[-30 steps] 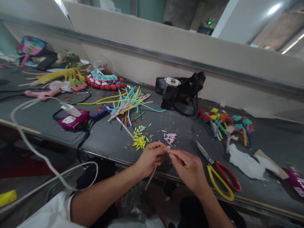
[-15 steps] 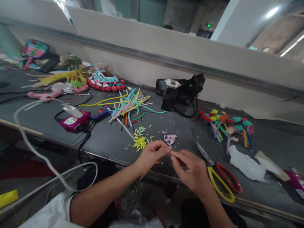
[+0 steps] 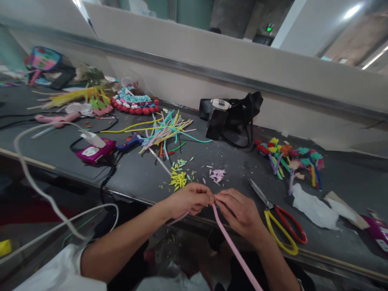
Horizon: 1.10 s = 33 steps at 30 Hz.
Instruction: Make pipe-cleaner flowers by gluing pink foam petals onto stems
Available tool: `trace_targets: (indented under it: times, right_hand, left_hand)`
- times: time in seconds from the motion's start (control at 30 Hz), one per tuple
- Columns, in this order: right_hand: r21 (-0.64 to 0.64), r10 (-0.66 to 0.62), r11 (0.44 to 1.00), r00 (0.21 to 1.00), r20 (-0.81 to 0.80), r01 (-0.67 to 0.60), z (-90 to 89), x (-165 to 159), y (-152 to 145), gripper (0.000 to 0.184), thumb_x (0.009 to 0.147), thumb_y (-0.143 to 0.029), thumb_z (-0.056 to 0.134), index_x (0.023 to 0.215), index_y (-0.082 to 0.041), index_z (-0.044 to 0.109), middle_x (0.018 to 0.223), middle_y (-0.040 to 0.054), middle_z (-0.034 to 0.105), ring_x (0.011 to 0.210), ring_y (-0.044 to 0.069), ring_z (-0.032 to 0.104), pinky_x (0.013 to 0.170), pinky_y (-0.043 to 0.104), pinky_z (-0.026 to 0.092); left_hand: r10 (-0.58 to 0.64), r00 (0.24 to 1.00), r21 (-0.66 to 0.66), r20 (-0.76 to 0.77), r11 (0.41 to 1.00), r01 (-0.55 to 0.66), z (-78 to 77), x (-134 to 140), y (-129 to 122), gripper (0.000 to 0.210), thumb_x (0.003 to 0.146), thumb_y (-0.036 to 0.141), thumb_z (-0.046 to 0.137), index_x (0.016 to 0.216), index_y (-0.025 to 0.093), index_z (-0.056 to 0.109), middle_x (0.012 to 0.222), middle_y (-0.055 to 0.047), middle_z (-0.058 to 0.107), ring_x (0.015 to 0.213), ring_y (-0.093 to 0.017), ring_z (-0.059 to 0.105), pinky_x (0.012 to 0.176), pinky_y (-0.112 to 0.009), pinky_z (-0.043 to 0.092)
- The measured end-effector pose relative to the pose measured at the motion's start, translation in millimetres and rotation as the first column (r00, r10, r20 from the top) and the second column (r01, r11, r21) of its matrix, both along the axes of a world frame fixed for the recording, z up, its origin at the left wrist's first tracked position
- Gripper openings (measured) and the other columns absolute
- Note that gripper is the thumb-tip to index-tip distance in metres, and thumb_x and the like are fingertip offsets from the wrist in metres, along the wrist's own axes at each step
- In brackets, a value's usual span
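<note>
Over the table's front edge, my left hand [image 3: 191, 199] is closed in a pinch on a pink pipe cleaner [image 3: 232, 244]. The fingertips of my right hand [image 3: 239, 208] meet those of the left and pinch the same pipe cleaner. One long stretch runs from the fingertips down to the bottom right of the picture. A thin pinkish piece [image 3: 179, 218] also sticks out below my left hand; whether it is the same stem I cannot tell. Just beyond the hands lie small cut piles, lilac [image 3: 217, 175] and yellow [image 3: 178, 180]. Scissors [image 3: 274, 214] rest right of my right hand.
A heap of pastel pipe cleaners [image 3: 168, 131] lies mid-table, beside a blue glue gun [image 3: 131, 143]. Left stands a purple power strip [image 3: 96, 152] with a white cable. A black bag [image 3: 242, 115] sits at the back; pipe-cleaner flowers [image 3: 283, 155] and white tissue [image 3: 313, 206] lie right.
Both hands have dropped slightly toward me and stay together. A long pink length of pipe cleaner now hangs in view between them, which did not show earlier.
</note>
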State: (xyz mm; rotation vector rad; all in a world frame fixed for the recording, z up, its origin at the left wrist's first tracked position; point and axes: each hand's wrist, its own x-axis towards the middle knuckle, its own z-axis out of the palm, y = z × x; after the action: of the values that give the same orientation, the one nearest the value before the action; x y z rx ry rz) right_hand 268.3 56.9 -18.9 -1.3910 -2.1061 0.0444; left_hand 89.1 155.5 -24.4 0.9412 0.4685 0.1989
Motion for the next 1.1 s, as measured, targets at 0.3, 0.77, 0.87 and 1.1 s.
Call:
trace_targets:
  times: [0.3, 0.77, 0.87, 1.1]
  right_hand:
    - [-0.08, -0.012, 0.996, 0.986, 0.168, 0.026, -4.2, -6, 1, 0.021, 0.096, -0.02, 0.042, 0.093, -0.019, 0.062, 0.086, 0.0059, 0.064, 0.083, 0.017, 0.06, 0.071, 0.027, 0.047]
    - [-0.341, -0.283, 0.931, 0.854, -0.437, 0.134, -9.3, -13, 5, 0.015, 0.089, -0.031, 0.059, 0.097, -0.022, 0.068, 0.086, 0.0011, 0.069, 0.077, 0.014, 0.064, 0.064, 0.023, 0.05]
    - [-0.392, -0.366, 0.906, 0.762, -0.533, 0.161, -9.3, -17, 3, 0.015, 0.088, -0.032, 0.06, 0.091, -0.021, 0.07, 0.077, -0.0003, 0.069, 0.06, 0.012, 0.062, 0.052, 0.021, 0.05]
    - [-0.429, -0.377, 0.899, 0.66, -0.65, 0.091, -1.9, -24, -2, 0.021, 0.081, -0.035, 0.067, 0.095, -0.02, 0.07, 0.083, 0.0023, 0.069, 0.062, 0.013, 0.064, 0.043, 0.02, 0.052]
  left_hand:
    - [0.024, 0.992, 0.25, -0.126, 0.968, 0.008, -4.5, -1, -2, 0.032, 0.069, 0.043, 0.073, 0.073, 0.017, 0.055, 0.05, 0.01, 0.038, 0.04, -0.004, 0.025, 0.04, -0.021, 0.017]
    - [0.202, 0.977, 0.43, -0.073, 0.89, -0.152, -5.9, 5, -1, 0.037, 0.076, 0.051, 0.067, 0.079, 0.014, 0.063, 0.047, 0.009, 0.036, 0.037, -0.004, 0.029, 0.037, -0.019, 0.02]
    - [0.19, 0.981, 0.429, -0.033, 0.889, -0.158, -5.4, 5, -2, 0.038, 0.076, 0.051, 0.068, 0.082, 0.013, 0.067, 0.047, 0.007, 0.045, 0.037, -0.006, 0.039, 0.039, -0.019, 0.028]
    - [0.267, 0.964, 0.393, 0.002, 0.886, -0.246, -2.7, 6, -5, 0.035, 0.071, 0.046, 0.075, 0.079, 0.012, 0.072, 0.063, 0.0, 0.062, 0.051, -0.009, 0.053, 0.052, -0.021, 0.042]
